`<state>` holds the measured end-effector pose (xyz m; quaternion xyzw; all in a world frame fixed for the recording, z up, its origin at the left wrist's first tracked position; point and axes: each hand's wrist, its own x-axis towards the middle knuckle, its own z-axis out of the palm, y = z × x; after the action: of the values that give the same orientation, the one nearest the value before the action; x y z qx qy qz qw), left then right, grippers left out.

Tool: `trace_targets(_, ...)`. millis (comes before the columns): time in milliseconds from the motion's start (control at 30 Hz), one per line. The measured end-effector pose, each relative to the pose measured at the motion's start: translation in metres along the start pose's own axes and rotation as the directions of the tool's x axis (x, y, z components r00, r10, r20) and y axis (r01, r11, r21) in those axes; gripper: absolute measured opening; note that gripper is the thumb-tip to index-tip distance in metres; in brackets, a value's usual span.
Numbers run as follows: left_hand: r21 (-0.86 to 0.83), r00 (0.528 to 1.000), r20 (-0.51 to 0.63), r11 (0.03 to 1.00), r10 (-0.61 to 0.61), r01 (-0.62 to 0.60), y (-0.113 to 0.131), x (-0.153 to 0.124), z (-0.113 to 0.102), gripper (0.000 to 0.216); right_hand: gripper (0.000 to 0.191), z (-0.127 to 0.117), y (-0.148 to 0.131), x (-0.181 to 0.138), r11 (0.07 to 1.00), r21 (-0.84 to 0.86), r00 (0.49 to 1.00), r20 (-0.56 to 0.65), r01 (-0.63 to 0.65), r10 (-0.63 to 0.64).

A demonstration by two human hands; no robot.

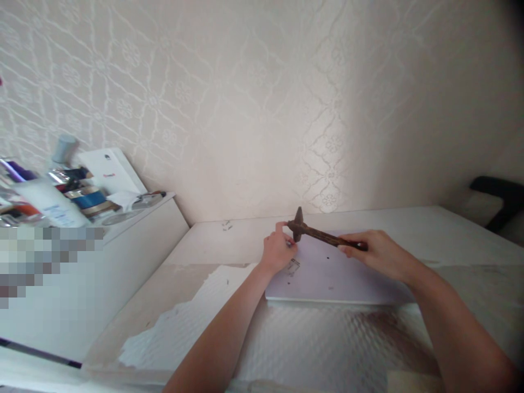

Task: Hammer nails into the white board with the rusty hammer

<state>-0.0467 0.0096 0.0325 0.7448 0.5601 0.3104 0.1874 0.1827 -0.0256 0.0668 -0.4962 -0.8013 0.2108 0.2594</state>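
Observation:
My right hand [379,252] is wrapped round the handle of a brown, worn-looking hammer [321,236]. The hammer's head is at the left end, just beside and partly in front of the fingers of my left hand [279,250]. That left hand rests at the left edge of a pale lilac board [347,281], thumb and fingers closed together. What they pinch, if anything, is too small to make out. The board lies flat, with small dark holes in its face and a small printed or metal mark [293,266] near the left hand.
Under the board, a quilted silvery sheet [303,338] and torn white sheeting [180,327] cover the surface. Several small bits of hardware [226,225] lie near the wall. At left, a white cabinet [135,273] bears tubes, a white box [112,169] and cosmetics. A black armrest-like part [497,188] stands far right.

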Motion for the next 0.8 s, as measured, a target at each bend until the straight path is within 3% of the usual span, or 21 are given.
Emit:
trace_targets(400,0.000,1.000,-0.011,1.000,-0.003,0.003,-0.0002,0.0000,-0.0001,0.054,0.035,0.0002,-0.0010,-0.0013,0.998,0.056,0.999,-0.045,0.031,-0.029)
trace_targets(800,0.003,1.000,-0.010,1.000,-0.003,0.003,-0.0012,0.0007,0.0007,0.054,0.033,0.0002,0.0011,-0.0004,1.000,0.007,1.000,0.017,0.008,-0.008)
